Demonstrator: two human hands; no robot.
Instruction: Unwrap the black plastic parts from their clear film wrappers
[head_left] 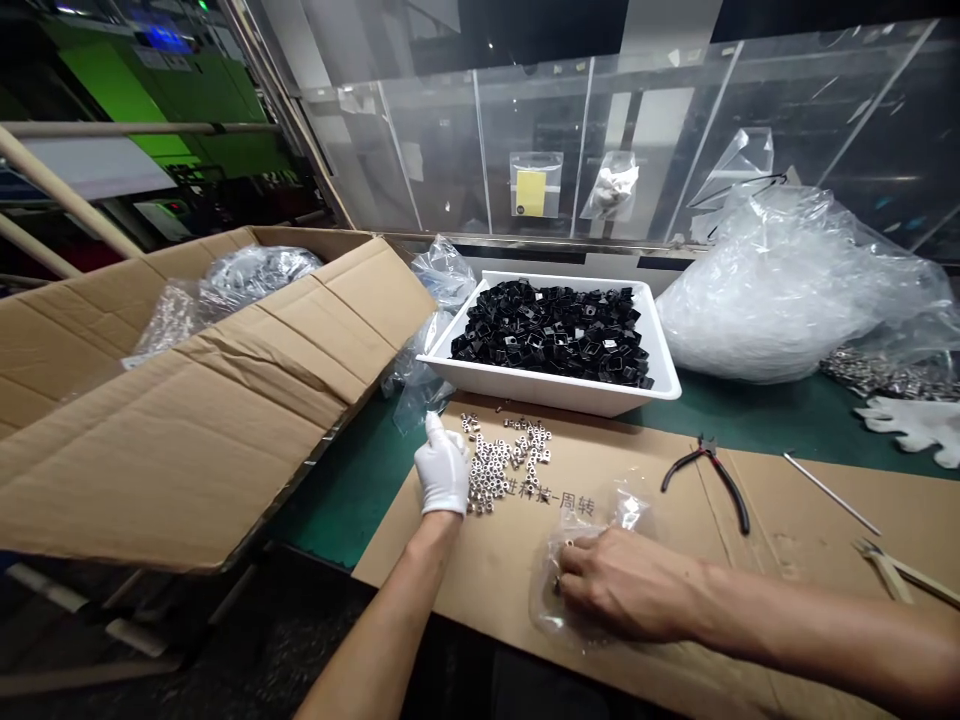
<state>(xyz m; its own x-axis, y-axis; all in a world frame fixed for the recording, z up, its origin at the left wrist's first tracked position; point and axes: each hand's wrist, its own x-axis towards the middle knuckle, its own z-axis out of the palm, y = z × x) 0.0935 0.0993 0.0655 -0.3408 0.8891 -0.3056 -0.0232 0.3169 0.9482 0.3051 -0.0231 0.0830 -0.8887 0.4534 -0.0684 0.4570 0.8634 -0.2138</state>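
My left hand point(441, 468), in a white glove, rests on the cardboard sheet beside a pile of small silvery metal rings point(491, 472). Its fingers are curled, with one digit pointing up; whatever lies inside them is hidden. Bare and low at centre right, my right hand point(626, 582) is over a small clear plastic bag point(544, 610). Its fingers are bent together, and a small metal ring shows at the fingertips. The bag's contents are mostly covered by the hand.
Behind the rings stands a white tray point(525, 387) full of black square parts. An open cardboard box point(225, 430) is at left. Cutting pliers point(709, 465), a thin rod point(832, 493) and another plier-like tool point(892, 570) lie right. A bulging plastic bag point(765, 290) sits behind.
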